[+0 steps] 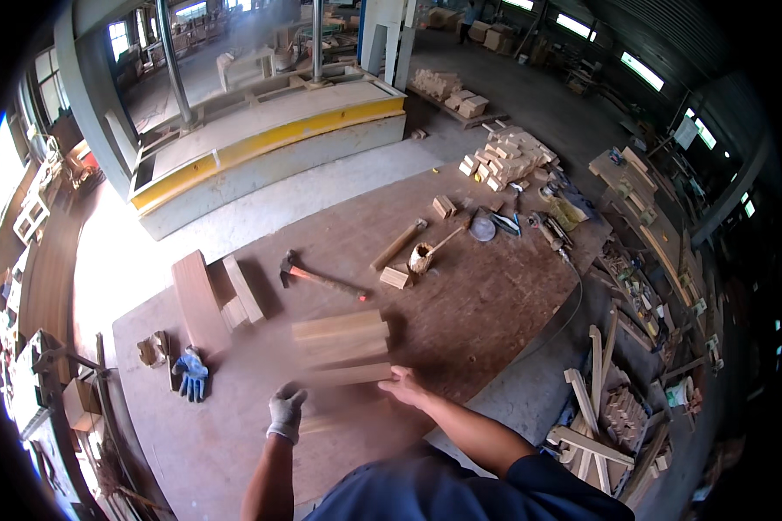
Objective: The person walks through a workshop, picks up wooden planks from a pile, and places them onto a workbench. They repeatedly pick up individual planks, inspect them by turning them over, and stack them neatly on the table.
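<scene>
A short, pale wooden strip point(348, 375) spans the space between my two hands above the brown tabletop. My right hand point(402, 386), bare, pinches its right end. My left hand point(287, 410), in a pale work glove, closes at its left end; blur there hides the exact contact. Just beyond lies a stack of wooden boards point(339, 337). Close to my body, another pale wooden piece point(322, 424) shows only as a smear. A claw hammer point(322, 282) with a dark and red handle rests farther off.
Boards point(202, 300) and a blue glove point(191, 375) lie on the table point(165, 443) at left. Farther right are a glue pot with a stick point(421, 258), a wooden roller point(398, 246), an air tool point(547, 233) and piled blocks point(512, 158). A yellow-edged press point(269, 130) stands behind.
</scene>
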The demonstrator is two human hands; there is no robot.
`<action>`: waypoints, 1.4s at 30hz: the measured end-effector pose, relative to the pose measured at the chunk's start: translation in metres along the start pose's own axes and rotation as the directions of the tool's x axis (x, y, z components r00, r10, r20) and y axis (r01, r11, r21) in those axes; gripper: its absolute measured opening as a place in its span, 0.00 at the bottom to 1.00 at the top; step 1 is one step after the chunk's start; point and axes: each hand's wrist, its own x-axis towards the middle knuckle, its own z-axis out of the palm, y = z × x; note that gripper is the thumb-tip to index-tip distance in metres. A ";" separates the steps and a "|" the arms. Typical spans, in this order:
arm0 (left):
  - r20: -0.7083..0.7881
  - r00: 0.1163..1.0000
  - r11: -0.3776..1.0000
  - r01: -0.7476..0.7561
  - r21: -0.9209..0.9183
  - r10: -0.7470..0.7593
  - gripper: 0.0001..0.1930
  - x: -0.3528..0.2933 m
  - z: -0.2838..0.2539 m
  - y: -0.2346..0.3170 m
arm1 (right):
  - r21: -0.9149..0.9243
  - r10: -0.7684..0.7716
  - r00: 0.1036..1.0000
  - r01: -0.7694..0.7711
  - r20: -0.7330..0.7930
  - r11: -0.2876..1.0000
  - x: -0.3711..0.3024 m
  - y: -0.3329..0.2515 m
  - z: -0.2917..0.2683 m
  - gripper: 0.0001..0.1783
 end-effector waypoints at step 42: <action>0.204 0.949 0.754 0.314 -0.577 -0.239 0.20 -0.078 -0.001 0.085 | 0.393 -0.012 0.996 -0.024 0.091 0.919 -0.069 -0.132 -0.081 0.21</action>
